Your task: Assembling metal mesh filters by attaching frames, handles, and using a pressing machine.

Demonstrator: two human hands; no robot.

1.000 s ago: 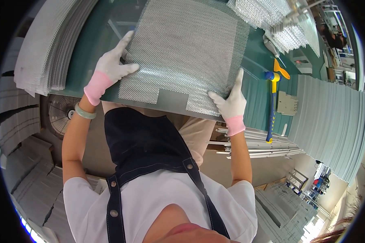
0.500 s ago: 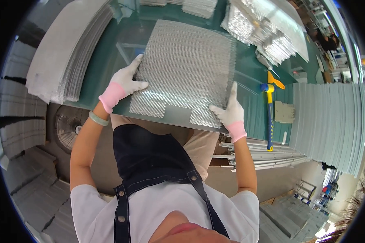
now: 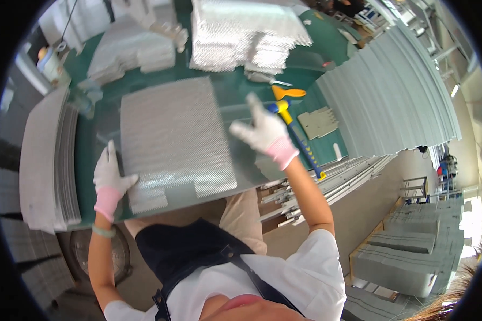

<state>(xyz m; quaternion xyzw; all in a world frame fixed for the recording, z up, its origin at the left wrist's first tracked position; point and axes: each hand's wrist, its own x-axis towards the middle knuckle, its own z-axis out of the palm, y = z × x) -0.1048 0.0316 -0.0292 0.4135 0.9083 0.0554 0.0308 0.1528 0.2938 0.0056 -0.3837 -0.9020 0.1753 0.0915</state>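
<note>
Left hand [image 3: 111, 174]: spread wide, thumb laid at the sheet's left edge.
Right hand [image 3: 262, 128]: fingers spread, empty; just withdrawn from the sheet.
Mesh sheet [image 3: 174, 139]: between both hands, now apparently steadied by the left alone.
Hammer [image 3: 300, 136]: just right of the right hand.

Metalworking workshop, stacked mesh sheets [image 3: 246, 32], hammer [image 3: 302, 140], floor fan [image 3: 99, 254]

On the table [image 3: 244, 172], a mesh sheet [image 3: 171, 136] lies left of the hammer [image 3: 300, 139].
</note>
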